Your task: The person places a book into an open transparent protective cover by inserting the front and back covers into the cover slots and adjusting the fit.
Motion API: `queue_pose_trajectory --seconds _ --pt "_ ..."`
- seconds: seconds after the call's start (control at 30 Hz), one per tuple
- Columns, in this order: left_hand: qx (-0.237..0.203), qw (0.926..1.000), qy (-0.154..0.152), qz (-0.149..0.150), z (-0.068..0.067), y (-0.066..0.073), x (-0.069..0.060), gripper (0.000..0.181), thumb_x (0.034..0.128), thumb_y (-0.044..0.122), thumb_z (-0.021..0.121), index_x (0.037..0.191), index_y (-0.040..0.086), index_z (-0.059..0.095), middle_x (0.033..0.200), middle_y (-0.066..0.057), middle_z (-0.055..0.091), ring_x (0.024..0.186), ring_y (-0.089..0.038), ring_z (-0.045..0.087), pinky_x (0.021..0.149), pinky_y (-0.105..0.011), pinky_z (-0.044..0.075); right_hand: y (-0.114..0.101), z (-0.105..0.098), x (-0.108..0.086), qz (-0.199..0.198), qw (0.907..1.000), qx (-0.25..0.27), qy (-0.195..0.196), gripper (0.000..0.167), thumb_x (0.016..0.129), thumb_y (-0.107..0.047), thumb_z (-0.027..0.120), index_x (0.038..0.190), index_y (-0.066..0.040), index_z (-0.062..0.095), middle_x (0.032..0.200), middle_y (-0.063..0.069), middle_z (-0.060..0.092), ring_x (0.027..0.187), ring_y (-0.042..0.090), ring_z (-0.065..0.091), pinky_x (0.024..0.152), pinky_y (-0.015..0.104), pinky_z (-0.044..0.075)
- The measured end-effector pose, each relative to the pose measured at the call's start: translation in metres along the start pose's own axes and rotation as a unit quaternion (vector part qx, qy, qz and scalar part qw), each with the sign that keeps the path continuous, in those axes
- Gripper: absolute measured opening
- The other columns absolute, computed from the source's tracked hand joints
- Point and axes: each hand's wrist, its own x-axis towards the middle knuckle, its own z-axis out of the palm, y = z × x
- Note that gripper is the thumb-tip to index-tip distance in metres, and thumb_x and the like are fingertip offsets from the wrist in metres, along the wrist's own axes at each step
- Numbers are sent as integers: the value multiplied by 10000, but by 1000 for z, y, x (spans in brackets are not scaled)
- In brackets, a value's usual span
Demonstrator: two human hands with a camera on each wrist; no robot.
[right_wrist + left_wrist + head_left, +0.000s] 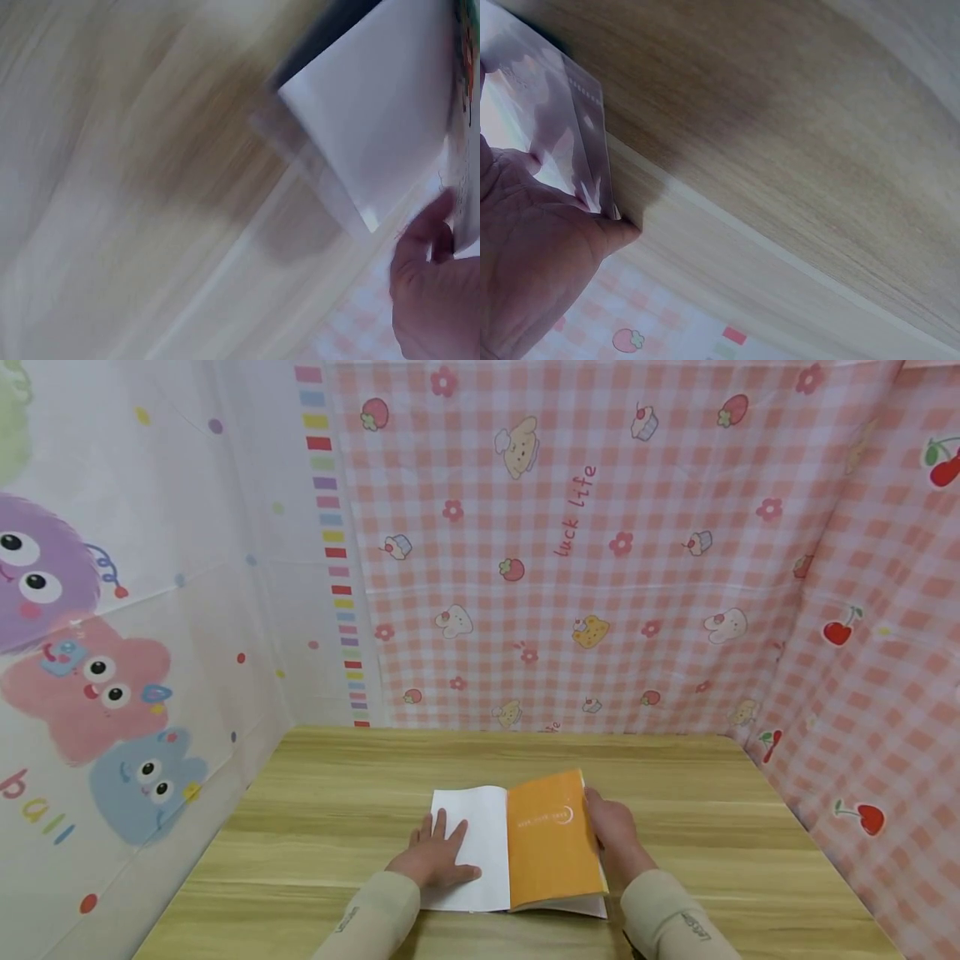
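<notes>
My left fingers (457,835) are straight and spread wide, thumb held well out to the side, and they lie on the white page (487,835) of the open book without closing round anything. My right fingers (595,804) are curled in and pinch the outer edge of the orange page (553,852), which lies between my two hands. That page is tilted, raised above the white leaf (585,906) beneath it; its pale print is too small for me to read. The book lies open on the tabletop (315,827), its fold between my left thumb and my right fingers. From the left wrist, a clear plastic edge (592,120) shows beside my fingers. Well beyond my fingertips hangs a pink checked cloth (562,593).
</notes>
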Motion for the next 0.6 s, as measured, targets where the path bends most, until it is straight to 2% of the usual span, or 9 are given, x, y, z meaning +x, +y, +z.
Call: queue_pose_trajectory --seconds 0.1,0.2,0.3,0.43,0.6 --pt "42 10000 -60 -18 -5 6 -5 911 885 618 619 1556 86 310 1599 -310 72 1456 -517 17 1157 -623 71 1 -1 -4 -394 9965 -742 -29 418 992 -301 514 635 -83 497 577 -7 456 506 128 449 477 260 393" --pt "72 9998 -170 -48 -14 14 -12 908 888 596 633 1552 69 308 1596 -317 76 1455 -521 24 1153 -630 76 1 -2 -9 -634 9907 -1203 -41 387 964 -242 529 641 -28 538 612 32 481 570 177 458 511 277 385" --pt "16 9997 -241 -101 -23 23 -21 889 892 551 657 1548 57 317 1596 -315 83 1458 -515 28 1152 -632 78 -1 -3 -14 -682 9879 -1391 -68 349 949 -231 528 735 30 619 707 89 542 672 234 499 569 306 414" --pt "-12 9999 -132 -52 -26 26 -27 878 891 543 663 1535 43 337 1592 -319 105 1457 -517 43 1146 -643 84 -3 -1 -15 -701 9853 -1554 -99 351 952 -223 513 768 51 631 753 120 568 717 266 515 619 329 432" --pt "60 9998 -139 -100 -31 31 -31 837 907 511 662 1535 56 347 1592 -310 122 1458 -510 65 1149 -633 112 -2 2 -15 -615 9890 -1339 -128 380 950 -210 506 938 142 651 847 174 598 790 299 540 704 362 460"
